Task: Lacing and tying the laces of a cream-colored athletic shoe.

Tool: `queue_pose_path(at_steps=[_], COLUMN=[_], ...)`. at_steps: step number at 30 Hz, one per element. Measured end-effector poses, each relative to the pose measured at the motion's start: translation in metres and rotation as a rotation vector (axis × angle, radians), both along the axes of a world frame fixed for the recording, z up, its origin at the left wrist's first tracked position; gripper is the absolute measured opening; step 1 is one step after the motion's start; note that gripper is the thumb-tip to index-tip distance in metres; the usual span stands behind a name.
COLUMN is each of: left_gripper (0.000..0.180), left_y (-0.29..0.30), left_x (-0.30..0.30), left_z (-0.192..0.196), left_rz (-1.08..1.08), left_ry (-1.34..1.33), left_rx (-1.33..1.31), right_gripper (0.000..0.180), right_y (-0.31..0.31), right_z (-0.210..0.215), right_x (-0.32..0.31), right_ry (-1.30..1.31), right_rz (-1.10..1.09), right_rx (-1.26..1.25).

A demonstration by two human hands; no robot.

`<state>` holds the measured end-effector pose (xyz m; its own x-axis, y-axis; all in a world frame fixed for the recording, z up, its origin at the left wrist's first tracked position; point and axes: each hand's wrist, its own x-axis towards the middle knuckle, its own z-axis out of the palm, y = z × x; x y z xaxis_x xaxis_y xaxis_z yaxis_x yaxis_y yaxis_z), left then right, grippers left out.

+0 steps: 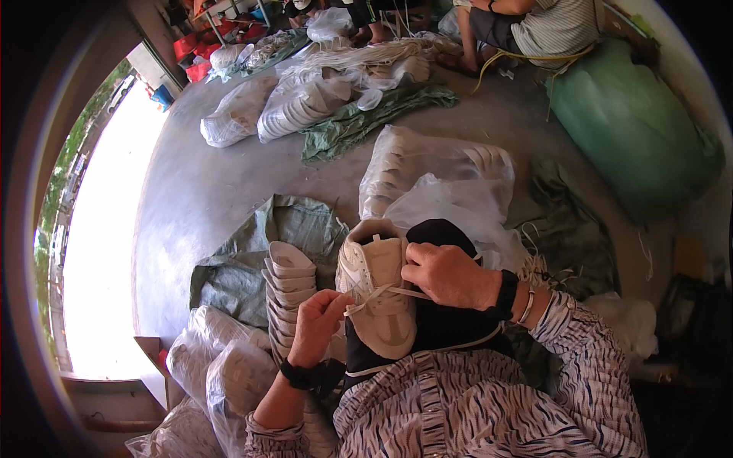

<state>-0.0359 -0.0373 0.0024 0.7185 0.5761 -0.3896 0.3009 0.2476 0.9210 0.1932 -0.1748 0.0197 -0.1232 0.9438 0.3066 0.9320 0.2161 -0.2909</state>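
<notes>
A cream-coloured shoe upper (391, 330) rests on my lap over dark cloth, its toe end toward me and its collar away. A pale flat shoelace (388, 289) crosses over its tongue. My left hand (317, 324) pinches one end of the lace at the shoe's left side. My right hand (447, 273) is closed at the right side, by the other part of the lace; its fingertips partly hide what they grip. To the left of the shoe stands a stack of nested pale shoe parts (290, 286).
Clear plastic bags of shoe parts (439, 172) lie ahead, with more bags (237, 389) at left. Green woven sacking (252, 237) is spread beyond the stack. A big green sack (634, 126) stands at far right, near a seated person (546, 30). An open doorway is on the left.
</notes>
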Motion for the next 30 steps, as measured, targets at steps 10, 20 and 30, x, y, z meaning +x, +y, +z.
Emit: queue_pose_path(at_steps=[10,20,30], left_gripper=[0.018,0.016,0.016], left_y=[-0.013,-0.007,-0.012], left_x=[0.013,0.019,0.041], left_z=[-0.002,-0.013,0.009], left_rz=[0.152,0.0,-0.097], left_ry=[-0.154,-0.019,0.011], left_rx=[0.334,0.5,1.221], right_gripper=[0.007,0.011,0.013], right_y=[0.027,0.043,0.033], right_z=[0.003,0.012,0.005], right_x=[0.014,-0.001,-0.016], right_ry=[-0.258,-0.104,0.067], right_rz=[0.276,0.222,-0.056], right_rx=[0.04,-0.382,-0.254])
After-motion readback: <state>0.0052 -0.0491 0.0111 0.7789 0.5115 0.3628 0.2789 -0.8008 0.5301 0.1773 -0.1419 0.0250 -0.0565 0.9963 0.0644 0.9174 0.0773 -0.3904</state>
